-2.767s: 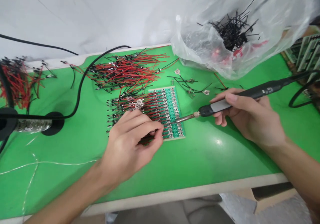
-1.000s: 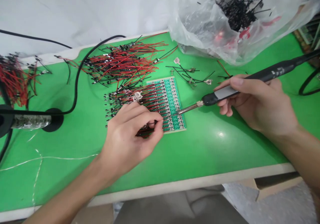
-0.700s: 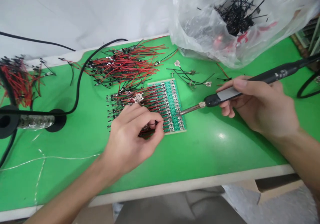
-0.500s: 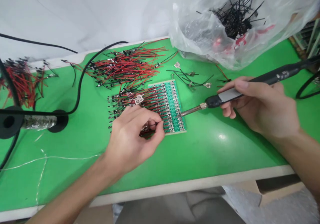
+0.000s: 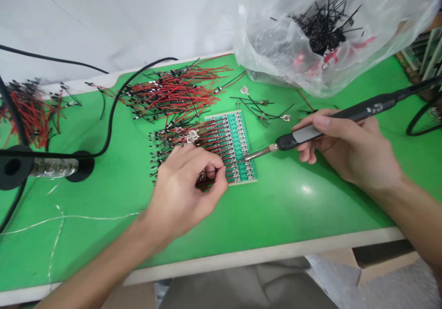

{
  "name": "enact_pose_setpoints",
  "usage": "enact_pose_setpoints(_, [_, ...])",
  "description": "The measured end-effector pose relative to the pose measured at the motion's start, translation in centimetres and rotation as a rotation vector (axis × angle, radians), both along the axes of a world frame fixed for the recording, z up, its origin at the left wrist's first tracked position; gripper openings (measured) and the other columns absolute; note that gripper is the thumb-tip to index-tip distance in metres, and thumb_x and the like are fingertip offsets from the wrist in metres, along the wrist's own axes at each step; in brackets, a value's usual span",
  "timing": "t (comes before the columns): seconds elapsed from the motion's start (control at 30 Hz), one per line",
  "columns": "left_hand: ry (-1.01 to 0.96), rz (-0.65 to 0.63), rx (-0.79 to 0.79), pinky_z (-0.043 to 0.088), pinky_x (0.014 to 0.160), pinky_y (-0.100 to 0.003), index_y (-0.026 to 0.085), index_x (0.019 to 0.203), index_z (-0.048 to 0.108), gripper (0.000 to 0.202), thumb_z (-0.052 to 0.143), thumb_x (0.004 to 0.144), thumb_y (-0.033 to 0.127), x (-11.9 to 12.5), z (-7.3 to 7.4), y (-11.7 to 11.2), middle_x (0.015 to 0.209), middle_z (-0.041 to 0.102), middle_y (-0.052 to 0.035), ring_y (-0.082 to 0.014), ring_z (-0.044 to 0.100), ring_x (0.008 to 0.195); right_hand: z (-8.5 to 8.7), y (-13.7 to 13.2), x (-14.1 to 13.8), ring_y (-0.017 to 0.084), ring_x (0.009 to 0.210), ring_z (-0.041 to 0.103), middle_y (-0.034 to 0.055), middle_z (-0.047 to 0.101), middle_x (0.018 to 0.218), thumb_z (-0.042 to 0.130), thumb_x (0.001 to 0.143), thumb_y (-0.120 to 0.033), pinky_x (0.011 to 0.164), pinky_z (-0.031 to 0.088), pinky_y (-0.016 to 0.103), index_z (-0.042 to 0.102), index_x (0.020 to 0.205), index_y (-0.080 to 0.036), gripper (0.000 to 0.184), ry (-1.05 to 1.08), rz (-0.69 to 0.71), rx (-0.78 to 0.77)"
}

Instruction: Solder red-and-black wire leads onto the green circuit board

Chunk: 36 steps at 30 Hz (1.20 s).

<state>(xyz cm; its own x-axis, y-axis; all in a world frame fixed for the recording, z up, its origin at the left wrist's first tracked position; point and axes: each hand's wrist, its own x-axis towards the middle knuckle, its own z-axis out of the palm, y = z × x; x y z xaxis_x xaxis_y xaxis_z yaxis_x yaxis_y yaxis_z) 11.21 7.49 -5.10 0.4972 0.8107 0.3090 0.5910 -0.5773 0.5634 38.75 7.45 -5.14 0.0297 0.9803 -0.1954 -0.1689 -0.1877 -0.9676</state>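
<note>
Seen from the head-worn camera, looking down on a bright green table point(image 5: 293, 212), the person is working with both bare hands. The left hand point(image 5: 183, 187) is hovering over the lower left part of a rectangular green circuit board panel point(image 5: 238, 145), its fingers point(image 5: 210, 160) curled inward and pressed together, pinching a small dark bundle of red and black wires point(image 5: 203, 183). The bundle is mostly hidden by the fingers and sits just beside the panel's lower edge. Many other red and black wires point(image 5: 193, 138) are fanning out leftward from rows of silver tabs on the panel, and a small silver metal tab point(image 5: 192, 137) is resting on them just above the hand.

The right hand point(image 5: 352, 148) is gripping a slim black soldering iron point(image 5: 331, 127) like a pen, its fingers wrapped around the grey-banded handle. The iron's metal tip point(image 5: 258, 154) is pointing at the panel's right side; whether it is touching cannot be told.

A loose heap of red and black wires point(image 5: 172, 90) is lying beyond the panel, and a clear plastic bag point(image 5: 276, 37) holding black wires is resting at the table's far edge.
</note>
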Motion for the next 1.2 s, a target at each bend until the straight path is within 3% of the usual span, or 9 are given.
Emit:
enact_pose_setpoints(0.67, [0.01,-0.012,-0.085,0.045,0.074,-0.034,0.016,0.085,0.067,0.003,0.066,0.087,0.014,-0.2,0.3,0.1,0.074,0.064,0.0011,-0.0133,0.056,0.072,0.1,0.2,-0.2,0.016,0.044,0.068,0.0039,0.074,0.059,0.072,0.082,-0.023,0.039,0.052,0.023,0.082,0.078,-0.014,0.013,0.014,-0.004,-0.012])
enact_pose_setpoints(0.87, [-0.058,0.025,-0.128,0.048,0.071,-0.029,0.017,0.082,0.066,0.006,0.067,0.087,0.014,-0.5,1.0,0.1,0.075,0.066,0.0022,-0.0099,0.058,0.07,0.0,0.2,-0.1,0.016,0.045,0.068,0.0042,0.075,0.06,0.072,0.083,-0.023,0.04,0.053,0.023,0.081,0.079,-0.014,0.013,0.009,0.0,-0.017])
enact_pose_setpoints(1.2, [0.037,-0.112,0.077,0.049,0.073,-0.034,0.016,0.09,0.068,0.01,0.07,0.085,0.008,-0.8,1.2,0.8,0.083,0.07,-0.0001,-0.0133,0.059,0.074,0.0,0.3,-0.3,0.016,0.043,0.067,0.0032,0.074,0.059,0.073,0.082,-0.022,0.037,0.052,0.023,0.08,0.076,-0.015,0.013,-0.011,-0.021,-0.02])
